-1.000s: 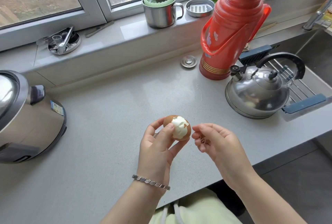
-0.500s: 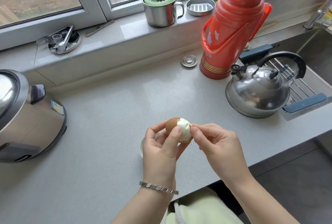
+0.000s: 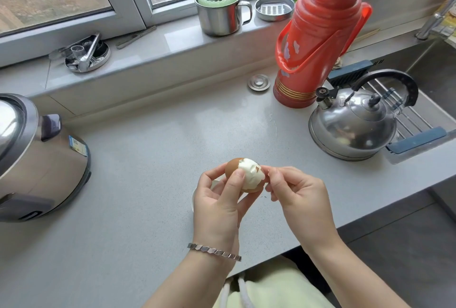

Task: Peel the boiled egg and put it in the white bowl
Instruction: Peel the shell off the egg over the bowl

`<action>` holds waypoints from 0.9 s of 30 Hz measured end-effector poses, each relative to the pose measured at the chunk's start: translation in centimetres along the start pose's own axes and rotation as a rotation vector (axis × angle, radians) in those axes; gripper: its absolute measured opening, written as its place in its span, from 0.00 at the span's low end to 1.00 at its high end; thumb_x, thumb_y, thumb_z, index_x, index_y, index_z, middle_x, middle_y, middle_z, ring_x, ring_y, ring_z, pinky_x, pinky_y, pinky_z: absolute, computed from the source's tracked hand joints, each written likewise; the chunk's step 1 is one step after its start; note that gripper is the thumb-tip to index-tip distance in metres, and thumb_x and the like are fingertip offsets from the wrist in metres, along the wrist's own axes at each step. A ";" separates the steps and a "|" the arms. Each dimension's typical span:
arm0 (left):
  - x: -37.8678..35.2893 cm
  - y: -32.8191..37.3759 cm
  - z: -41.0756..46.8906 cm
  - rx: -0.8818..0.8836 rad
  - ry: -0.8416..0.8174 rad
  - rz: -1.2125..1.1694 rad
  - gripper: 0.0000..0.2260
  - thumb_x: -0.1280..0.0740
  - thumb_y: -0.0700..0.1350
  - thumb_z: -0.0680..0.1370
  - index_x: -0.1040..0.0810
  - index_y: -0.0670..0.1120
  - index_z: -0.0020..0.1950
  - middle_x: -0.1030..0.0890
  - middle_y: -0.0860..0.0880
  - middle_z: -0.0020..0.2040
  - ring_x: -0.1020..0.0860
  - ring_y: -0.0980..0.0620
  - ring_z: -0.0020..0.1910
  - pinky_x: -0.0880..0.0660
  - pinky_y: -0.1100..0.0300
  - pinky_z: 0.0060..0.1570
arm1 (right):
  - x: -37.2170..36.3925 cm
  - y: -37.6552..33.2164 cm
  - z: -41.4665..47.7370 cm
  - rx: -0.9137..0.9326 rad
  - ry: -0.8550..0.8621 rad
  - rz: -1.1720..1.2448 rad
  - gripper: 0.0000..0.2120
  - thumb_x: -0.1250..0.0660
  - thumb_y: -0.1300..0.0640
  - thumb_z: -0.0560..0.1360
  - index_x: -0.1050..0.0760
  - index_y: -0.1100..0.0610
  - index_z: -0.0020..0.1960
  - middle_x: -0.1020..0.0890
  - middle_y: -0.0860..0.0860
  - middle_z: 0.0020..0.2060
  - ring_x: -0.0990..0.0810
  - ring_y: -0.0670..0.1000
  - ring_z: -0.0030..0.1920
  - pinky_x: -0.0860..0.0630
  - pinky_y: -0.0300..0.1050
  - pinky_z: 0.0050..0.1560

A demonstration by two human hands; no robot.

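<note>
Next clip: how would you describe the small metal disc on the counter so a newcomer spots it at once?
Find the tall red thermos at the back of the grey counter, beside the kettle. Just left of its base lies the small metal disc, flat and apart from it. Unlike the round metal dishes, it sits on the counter, not up on the window ledge.

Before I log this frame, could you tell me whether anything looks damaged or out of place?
Only the egg in the left hand: its bared white looks ragged and uneven, with a shell fleck stuck on.
</note>
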State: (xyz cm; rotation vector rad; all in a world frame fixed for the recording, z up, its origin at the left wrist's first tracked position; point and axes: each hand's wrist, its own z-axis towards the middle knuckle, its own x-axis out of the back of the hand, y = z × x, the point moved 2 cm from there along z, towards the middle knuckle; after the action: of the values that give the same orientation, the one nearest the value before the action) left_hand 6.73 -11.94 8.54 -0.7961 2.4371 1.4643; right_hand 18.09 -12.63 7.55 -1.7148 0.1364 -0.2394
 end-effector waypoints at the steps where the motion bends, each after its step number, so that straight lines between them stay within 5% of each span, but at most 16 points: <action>1: 0.0 0.0 0.0 0.017 -0.026 -0.023 0.08 0.33 0.38 0.69 0.26 0.43 0.48 0.18 0.38 0.43 0.18 0.45 0.39 0.19 0.57 0.36 | 0.1 0.0 0.0 -0.043 0.003 0.061 0.10 0.35 0.56 0.74 0.17 0.50 0.38 0.21 0.44 0.26 0.28 0.42 0.28 0.29 0.31 0.36; 8: 0.2 0.2 0.1 0.117 -0.069 -0.063 0.06 0.36 0.37 0.74 0.26 0.40 0.50 0.18 0.40 0.42 0.18 0.46 0.38 0.19 0.56 0.38 | 0.7 0.2 0.3 -0.266 -0.031 0.287 0.13 0.38 0.70 0.72 0.18 0.56 0.40 0.17 0.50 0.31 0.23 0.45 0.31 0.24 0.35 0.38; 11: 0.2 0.1 0.1 0.116 -0.066 -0.037 0.08 0.36 0.37 0.74 0.27 0.39 0.53 0.18 0.39 0.43 0.18 0.46 0.38 0.18 0.55 0.39 | 1.0 0.0 0.3 -0.282 -0.089 0.301 0.06 0.32 0.63 0.67 0.17 0.57 0.41 0.17 0.51 0.32 0.23 0.46 0.32 0.24 0.37 0.40; 14: 0.2 0.0 0.2 0.107 -0.072 -0.012 0.08 0.36 0.37 0.74 0.27 0.40 0.52 0.17 0.41 0.42 0.17 0.47 0.38 0.19 0.56 0.38 | 1.1 -0.2 0.3 -0.264 -0.123 0.232 0.11 0.24 0.54 0.62 0.17 0.55 0.44 0.19 0.46 0.29 0.24 0.42 0.29 0.26 0.32 0.37; 24: -0.2 -0.4 -0.1 0.105 -0.008 -0.002 0.06 0.35 0.36 0.73 0.26 0.40 0.50 0.18 0.41 0.40 0.18 0.46 0.36 0.19 0.56 0.37 | 0.7 -0.4 0.0 -0.050 -0.017 0.044 0.08 0.33 0.49 0.66 0.16 0.50 0.39 0.19 0.48 0.31 0.25 0.41 0.28 0.28 0.31 0.34; 27: -0.2 -0.3 -0.2 0.097 -0.012 -0.006 0.06 0.35 0.36 0.73 0.26 0.40 0.50 0.18 0.41 0.40 0.18 0.48 0.35 0.19 0.57 0.37 | 0.5 -0.5 0.0 -0.031 -0.008 0.012 0.05 0.32 0.55 0.70 0.17 0.50 0.39 0.19 0.50 0.32 0.26 0.42 0.28 0.28 0.32 0.33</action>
State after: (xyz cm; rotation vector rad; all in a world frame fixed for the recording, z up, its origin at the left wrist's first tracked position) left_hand 7.07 -12.14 8.43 -0.7712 2.4734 1.3329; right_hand 18.54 -12.68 8.14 -1.7451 0.1456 -0.2225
